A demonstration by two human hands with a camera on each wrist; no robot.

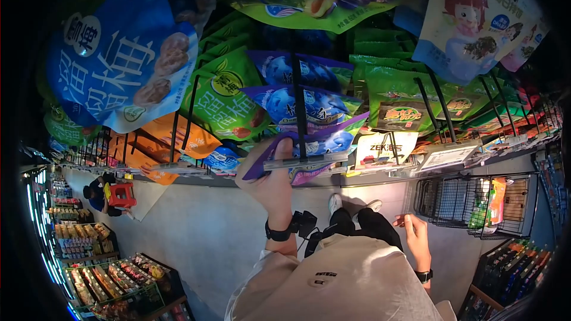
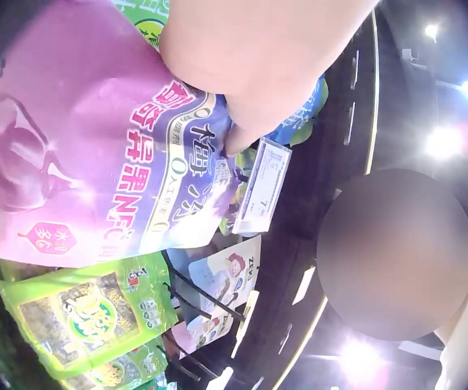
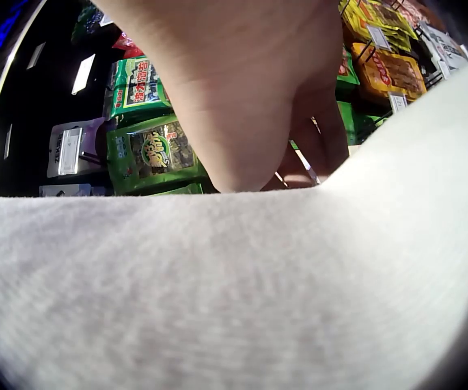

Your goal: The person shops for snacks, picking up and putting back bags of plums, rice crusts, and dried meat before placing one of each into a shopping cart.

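At the front of a display hook [image 1: 301, 107], my left hand [image 1: 267, 184] grips the edge of a purple plum jelly bag [image 1: 339, 141], thumb on top. The left wrist view shows this bag [image 2: 71, 138] up close, magenta with a blue band, and the hand [image 2: 274, 57] at its edge. Behind it on the same hook hang matching blue-purple bags [image 1: 321, 104]. A clear label holder [image 1: 309, 160] sits at the hook's front end. Low beside my body, my right hand [image 1: 416, 235] hangs with loosely curled fingers and holds nothing.
Green plum bags [image 1: 229, 95] and orange bags [image 1: 190, 134] hang to the left, green seaweed bags [image 1: 395, 98] to the right. Large bags [image 1: 125, 53] hang overhead. A wire shopping cart [image 1: 443, 199] stands right. Behind, a person [image 1: 98, 195] is near a red stool [image 1: 122, 195].
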